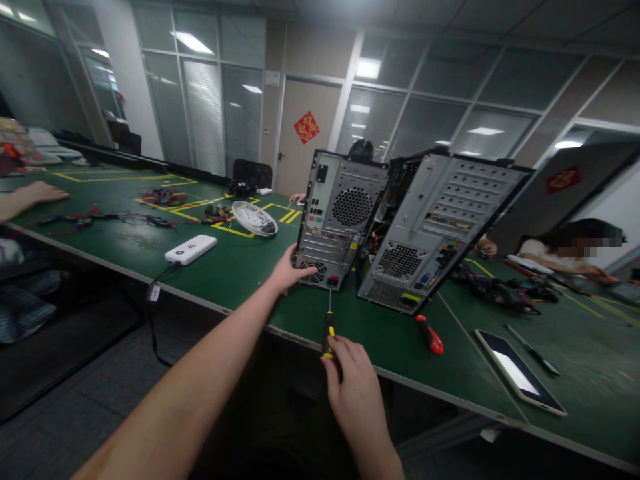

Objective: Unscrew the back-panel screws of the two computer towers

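Note:
Two computer cases stand side by side on the green table [240, 267], their rear panels facing me. My left hand [291, 272] grips the lower left edge of the left case [327, 257], its thumb lying across the round fan grille. A black and yellow screwdriver [328, 330] is held in the fingers of my right hand [353, 373]. Its tip points up at the bottom edge of the left case, near a small red part; whether it touches a screw is too small to tell. The right case [415, 233] leans slightly and is not touched by either hand.
A red screwdriver [431, 335], a tablet [520, 373] and a pen-like tool [533, 350] lie to the right. Leftward are a white power bank [191, 249] with a cable, a white round cover [255, 219] and wires [107, 219]. Other people sit at both sides.

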A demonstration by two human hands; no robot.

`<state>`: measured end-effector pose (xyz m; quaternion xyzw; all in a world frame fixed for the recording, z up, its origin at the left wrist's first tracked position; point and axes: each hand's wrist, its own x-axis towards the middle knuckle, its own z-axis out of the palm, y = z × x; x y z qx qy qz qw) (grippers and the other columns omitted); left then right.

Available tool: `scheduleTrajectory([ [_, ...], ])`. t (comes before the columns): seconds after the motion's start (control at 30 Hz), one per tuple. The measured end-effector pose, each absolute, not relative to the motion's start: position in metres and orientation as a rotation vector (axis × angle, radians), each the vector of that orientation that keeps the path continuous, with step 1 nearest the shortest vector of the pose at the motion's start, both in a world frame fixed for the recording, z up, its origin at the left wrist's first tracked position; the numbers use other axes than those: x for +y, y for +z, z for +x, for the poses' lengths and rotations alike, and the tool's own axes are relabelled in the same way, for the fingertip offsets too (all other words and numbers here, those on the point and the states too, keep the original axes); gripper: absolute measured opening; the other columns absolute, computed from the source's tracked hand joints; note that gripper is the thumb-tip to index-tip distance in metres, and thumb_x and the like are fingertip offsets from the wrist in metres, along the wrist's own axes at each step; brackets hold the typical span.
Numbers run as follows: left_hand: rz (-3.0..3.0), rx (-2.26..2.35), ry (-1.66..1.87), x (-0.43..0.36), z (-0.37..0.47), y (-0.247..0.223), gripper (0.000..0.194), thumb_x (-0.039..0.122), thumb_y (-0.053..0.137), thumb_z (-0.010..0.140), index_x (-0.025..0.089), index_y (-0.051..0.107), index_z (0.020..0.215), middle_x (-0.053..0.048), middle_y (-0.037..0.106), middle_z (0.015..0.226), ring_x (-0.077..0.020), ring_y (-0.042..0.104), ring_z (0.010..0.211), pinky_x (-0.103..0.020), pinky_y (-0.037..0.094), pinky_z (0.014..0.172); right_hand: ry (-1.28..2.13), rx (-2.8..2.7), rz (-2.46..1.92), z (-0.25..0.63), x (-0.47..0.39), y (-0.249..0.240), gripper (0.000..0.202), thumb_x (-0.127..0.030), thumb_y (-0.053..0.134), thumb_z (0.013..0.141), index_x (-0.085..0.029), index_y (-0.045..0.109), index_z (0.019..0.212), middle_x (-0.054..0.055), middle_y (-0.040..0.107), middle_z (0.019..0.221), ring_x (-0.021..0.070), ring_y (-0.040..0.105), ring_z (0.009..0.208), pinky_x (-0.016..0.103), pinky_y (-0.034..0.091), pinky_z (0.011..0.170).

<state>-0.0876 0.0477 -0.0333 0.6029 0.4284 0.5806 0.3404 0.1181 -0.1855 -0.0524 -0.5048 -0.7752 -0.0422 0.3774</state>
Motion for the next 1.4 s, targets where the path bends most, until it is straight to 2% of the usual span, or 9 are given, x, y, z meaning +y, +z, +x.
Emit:
scheduleTrajectory([
  [0.27,1.552,1.111,1.510,0.0491,-0.0886,-0.0347,0.104,0.046,0.100,0.060,0.019,0.053,0.150,-0.018,0.066,0.146,-0.0344,0.064,0.134,-0.053,0.044,0.121,-0.093,-1.982,-1.301,0.1179,-0.1858,-0.0522,0.025,-0.015,0.057,0.101,-0.021,0.067,0.123,0.012,0.074,0.114,0.0287,0.069,0.103,0.046,0.062,0.090],
  [0.43,1.554,1.099,1.514,0.0462,-0.0870,-0.0319,0.103,0.043,0.099,0.063,0.018,0.051,0.151,-0.018,0.066,0.145,-0.0337,0.064,0.133,-0.051,0.045,0.120,-0.116,-1.992,-1.300,0.1163,-0.1848,-0.0534,0.032,-0.015,0.056,0.102,-0.021,0.067,0.131,0.015,0.069,0.132,0.0302,0.067,0.120,0.050,0.061,0.101],
  [0.5,1.552,1.092,1.511,0.0450,-0.0865,-0.0307,0.103,0.042,0.098,0.064,0.018,0.051,0.151,-0.019,0.066,0.145,-0.0335,0.064,0.133,-0.051,0.045,0.120,-0.126,-2.036,-1.284,0.1156,-0.1847,-0.0526,0.036,-0.012,0.053,0.102,-0.022,0.069,0.133,0.015,0.067,0.135,0.0298,0.067,0.120,0.050,0.062,0.100],
  [0.63,1.552,1.095,1.503,0.0444,-0.0867,-0.0299,0.103,0.042,0.099,0.063,0.017,0.051,0.151,-0.019,0.066,0.146,-0.0338,0.064,0.134,-0.051,0.045,0.120,-0.144,-2.085,-1.271,0.1154,-0.1859,-0.0501,0.034,-0.010,0.052,0.102,-0.020,0.073,0.127,0.017,0.067,0.134,0.0296,0.067,0.118,0.049,0.063,0.098],
  [0.9,1.556,1.117,1.499,0.0458,-0.0878,-0.0315,0.104,0.044,0.099,0.062,0.019,0.052,0.151,-0.019,0.065,0.147,-0.0343,0.064,0.134,-0.051,0.045,0.120,-0.145,-2.082,-1.301,0.1192,-0.1857,-0.0568,0.047,-0.003,0.049,0.098,-0.023,0.073,0.134,0.016,0.065,0.136,0.0288,0.067,0.120,0.048,0.063,0.099],
  [1.4,1.565,1.079,1.523,0.0502,-0.0876,-0.0356,0.100,0.044,0.098,0.062,0.018,0.054,0.148,-0.018,0.065,0.146,-0.0331,0.063,0.135,-0.051,0.044,0.120,-0.136,-2.006,-1.300,0.1200,-0.1857,-0.0531,0.036,-0.011,0.055,0.100,-0.022,0.073,0.128,0.015,0.069,0.126,0.0292,0.069,0.112,0.047,0.064,0.096],
])
